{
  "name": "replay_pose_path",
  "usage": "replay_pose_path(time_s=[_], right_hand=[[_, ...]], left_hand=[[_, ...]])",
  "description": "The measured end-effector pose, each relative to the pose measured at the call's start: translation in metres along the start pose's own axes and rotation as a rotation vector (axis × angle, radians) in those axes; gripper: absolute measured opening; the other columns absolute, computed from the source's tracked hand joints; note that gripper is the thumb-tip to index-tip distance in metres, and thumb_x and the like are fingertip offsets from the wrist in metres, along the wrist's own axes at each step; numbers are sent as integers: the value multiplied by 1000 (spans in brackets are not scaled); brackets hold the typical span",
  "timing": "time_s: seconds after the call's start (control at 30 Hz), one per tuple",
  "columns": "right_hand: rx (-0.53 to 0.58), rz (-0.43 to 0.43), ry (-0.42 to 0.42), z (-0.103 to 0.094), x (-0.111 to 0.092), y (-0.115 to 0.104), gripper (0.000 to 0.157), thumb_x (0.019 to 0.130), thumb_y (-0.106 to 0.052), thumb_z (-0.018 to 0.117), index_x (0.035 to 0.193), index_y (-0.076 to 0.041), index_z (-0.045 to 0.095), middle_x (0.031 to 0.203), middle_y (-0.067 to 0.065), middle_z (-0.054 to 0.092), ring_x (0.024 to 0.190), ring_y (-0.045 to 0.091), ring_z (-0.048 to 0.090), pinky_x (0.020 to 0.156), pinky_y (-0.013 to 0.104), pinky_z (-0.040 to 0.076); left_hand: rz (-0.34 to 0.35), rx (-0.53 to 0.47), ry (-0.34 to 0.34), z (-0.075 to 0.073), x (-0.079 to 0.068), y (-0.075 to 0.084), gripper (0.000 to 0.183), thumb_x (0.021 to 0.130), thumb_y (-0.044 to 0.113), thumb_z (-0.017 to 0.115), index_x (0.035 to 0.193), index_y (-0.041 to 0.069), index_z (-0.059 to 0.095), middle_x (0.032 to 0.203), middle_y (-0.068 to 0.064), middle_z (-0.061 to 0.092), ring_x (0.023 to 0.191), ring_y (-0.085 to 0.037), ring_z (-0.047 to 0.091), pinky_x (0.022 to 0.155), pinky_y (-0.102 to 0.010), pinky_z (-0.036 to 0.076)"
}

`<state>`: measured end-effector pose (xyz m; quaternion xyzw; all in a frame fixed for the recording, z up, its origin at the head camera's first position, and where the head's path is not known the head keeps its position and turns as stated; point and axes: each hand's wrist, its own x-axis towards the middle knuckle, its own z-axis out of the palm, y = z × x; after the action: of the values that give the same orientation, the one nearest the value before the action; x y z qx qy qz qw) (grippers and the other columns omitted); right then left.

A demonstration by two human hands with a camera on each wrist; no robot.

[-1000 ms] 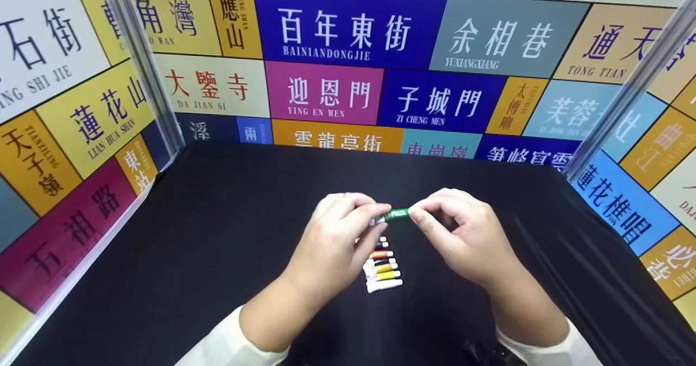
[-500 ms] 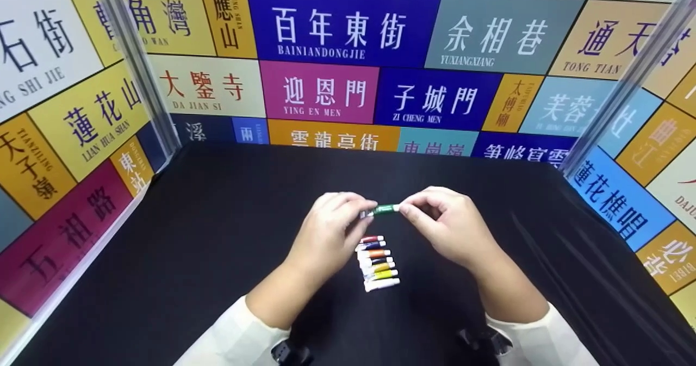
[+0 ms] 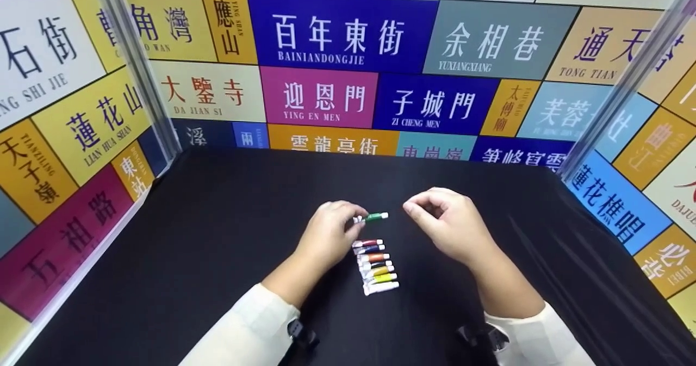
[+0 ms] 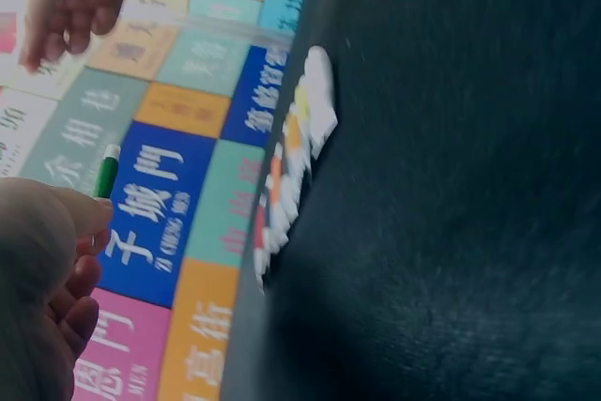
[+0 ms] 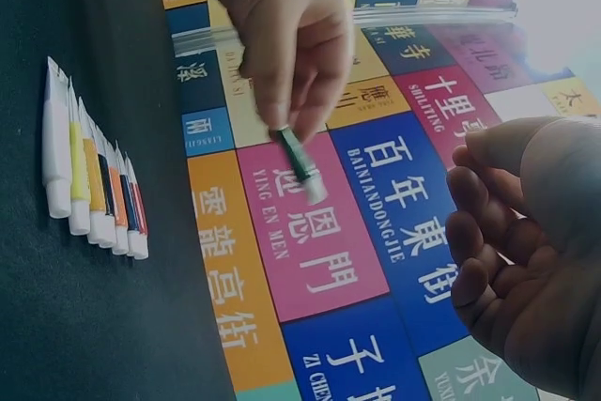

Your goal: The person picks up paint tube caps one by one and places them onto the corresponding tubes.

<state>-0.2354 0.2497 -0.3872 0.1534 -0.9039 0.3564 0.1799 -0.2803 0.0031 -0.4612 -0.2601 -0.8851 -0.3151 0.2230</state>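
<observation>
My left hand (image 3: 329, 233) pinches a small green paint tube (image 3: 375, 217) by its crimped end, between thumb and fingers. The tube's white cap points right, and it is held off the table beyond a row of similar tubes. To its right, my right hand (image 3: 451, 224) is in the air, apart from the tube. In the right wrist view its fingers (image 5: 470, 232) are loosely curled with nothing visible between them. Nearer me lie several tubes side by side, caps to the right: a red tube (image 3: 372, 242), an orange tube (image 3: 375, 258), a yellow tube (image 3: 385, 277) and a white tube (image 3: 381, 288) among them.
A black cloth (image 3: 228, 257) covers the table. Behind and at both sides stand panels (image 3: 321, 95) printed with coloured street signs, joined by clear corner strips (image 3: 133, 56). Dark wrist devices (image 3: 302, 333) sit at the cream sleeves (image 3: 253, 328).
My right hand has let go of the green tube's cap end. The left hand has carried the tube left and slightly toward me, still pinching it. More of the tube row shows now.
</observation>
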Motion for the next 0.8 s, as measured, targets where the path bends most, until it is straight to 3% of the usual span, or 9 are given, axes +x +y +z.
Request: replay_pose_path(time_s=[0.17, 0.37, 0.8], right_hand=[[7, 17, 11, 0, 2, 5, 8, 100, -27, 77, 101, -22, 84, 96, -5, 77, 84, 16, 63, 74, 26, 53], [14, 36, 37, 4, 5, 16, 9, 99, -28, 77, 99, -20, 83, 91, -3, 74, 81, 17, 62, 72, 26, 52], [0, 70, 5, 19, 10, 35, 13, 99, -31, 76, 100, -20, 82, 93, -1, 74, 83, 17, 62, 76, 30, 53]], left_hand=[[-59, 7, -91, 14, 3, -11, 11, 95, 13, 78, 104, 16, 82, 106, -3, 81, 106, -27, 74, 102, -44, 56], [-151, 16, -197, 23, 2, -18, 10, 96, 12, 75, 103, 16, 83, 107, -4, 81, 103, -22, 74, 97, -42, 58], [-221, 21, -258, 33, 3, -30, 8, 93, 12, 77, 98, 16, 83, 99, -1, 81, 96, -22, 73, 93, -43, 59]])
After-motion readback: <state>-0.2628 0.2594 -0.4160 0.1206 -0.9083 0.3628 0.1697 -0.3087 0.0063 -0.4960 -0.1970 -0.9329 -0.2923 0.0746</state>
